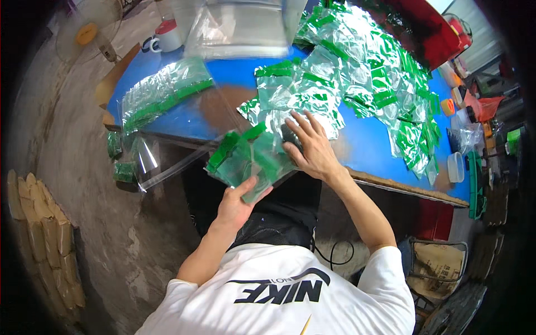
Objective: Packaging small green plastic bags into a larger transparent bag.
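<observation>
My left hand (pixel 237 205) is closed on a loose bunch of green-and-clear plastic packets (pixel 240 159), thumb on top, just off the table's front edge. Over the right side of this bunch and the edge of the pile lies my right hand (pixel 315 151), its fingers stretched and spread. A small dark patch (pixel 291 136) shows between its thumb and fingers; what it is I cannot make out. Beyond the right hand spreads a big heap of shiny green-and-clear packets (pixel 357 72). To the left, a neat overlapping row of similar packets (pixel 167 92) lies on a large clear bag (pixel 153 159) hanging over the edge.
The blue table (pixel 363 148) has a worn brown front edge. A stack of large clear bags (pixel 240 28) and a white mug (pixel 167 38) stand at the back. A fan (pixel 88 33) is far left; wrapped brown bundles (pixel 47 240) lie on the floor. Small containers (pixel 455 167) line the right.
</observation>
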Available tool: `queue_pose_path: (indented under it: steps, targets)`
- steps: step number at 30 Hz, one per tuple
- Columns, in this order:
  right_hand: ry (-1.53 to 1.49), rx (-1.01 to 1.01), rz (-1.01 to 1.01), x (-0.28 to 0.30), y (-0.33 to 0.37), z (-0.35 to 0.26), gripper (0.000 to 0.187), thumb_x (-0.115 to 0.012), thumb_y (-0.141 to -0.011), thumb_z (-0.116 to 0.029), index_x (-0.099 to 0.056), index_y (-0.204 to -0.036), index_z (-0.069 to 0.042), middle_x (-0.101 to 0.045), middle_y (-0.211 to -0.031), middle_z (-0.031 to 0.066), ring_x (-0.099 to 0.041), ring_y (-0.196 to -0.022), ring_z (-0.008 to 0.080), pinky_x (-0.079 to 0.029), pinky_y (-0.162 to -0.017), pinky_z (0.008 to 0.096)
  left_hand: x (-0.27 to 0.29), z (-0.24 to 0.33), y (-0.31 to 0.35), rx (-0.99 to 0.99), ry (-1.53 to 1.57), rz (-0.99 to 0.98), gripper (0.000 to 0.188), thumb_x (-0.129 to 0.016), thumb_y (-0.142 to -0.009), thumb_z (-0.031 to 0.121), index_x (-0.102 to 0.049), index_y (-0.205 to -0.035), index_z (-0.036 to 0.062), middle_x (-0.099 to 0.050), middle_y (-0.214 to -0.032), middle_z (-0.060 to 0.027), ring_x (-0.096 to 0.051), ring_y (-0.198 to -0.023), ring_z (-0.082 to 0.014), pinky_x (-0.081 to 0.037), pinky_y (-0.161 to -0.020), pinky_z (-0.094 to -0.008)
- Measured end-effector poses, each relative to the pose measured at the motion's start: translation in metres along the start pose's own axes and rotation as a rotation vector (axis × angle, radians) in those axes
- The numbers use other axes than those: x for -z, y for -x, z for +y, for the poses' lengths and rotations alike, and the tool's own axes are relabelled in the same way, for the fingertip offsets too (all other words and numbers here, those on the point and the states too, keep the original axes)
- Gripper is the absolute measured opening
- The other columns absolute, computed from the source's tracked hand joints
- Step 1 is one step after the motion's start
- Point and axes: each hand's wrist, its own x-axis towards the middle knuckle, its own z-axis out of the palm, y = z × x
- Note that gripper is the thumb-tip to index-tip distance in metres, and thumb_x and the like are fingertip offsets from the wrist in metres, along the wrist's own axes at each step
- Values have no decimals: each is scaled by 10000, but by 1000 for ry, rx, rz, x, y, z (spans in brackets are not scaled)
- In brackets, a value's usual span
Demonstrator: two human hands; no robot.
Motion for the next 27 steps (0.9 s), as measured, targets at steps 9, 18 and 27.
queue_pose_path:
  steps: [9,18,27]
  targets:
    - [-31,301,-294,2,32,-8,645,-592,-928,-471,-476,-1428,-81,-397,-1536,138,-251,-1461,425,-148,-1208,553,17,13,0,-147,-66,64,465,-694,-891,64,-527,-1324,37,-601,-1288,-92,-576,-1222,-250,-470,-1052,-490]
    - [94,147,-241,7,52,-4,735,-609,-906,-484,-389,-1496,-104,-344,-1552,198,-223,-1462,454,-127,-1192,599,41,5,1,-101,-123,-139,520,-684,-880,33,-495,-1365,38,-585,-1324,-107,-555,-1261,-273,-434,-1102,-480]
    - [-181,101,-129,9,51,-4,716,-600,-913,-366,-349,-1496,-34,-387,-1498,255,-345,-1400,445,-239,-1182,526,24,0,-11,-19,-42,-89,431,-718,-853,12,-581,-1261,51,-637,-1228,-64,-606,-1165,-209,-465,-1048,-382]
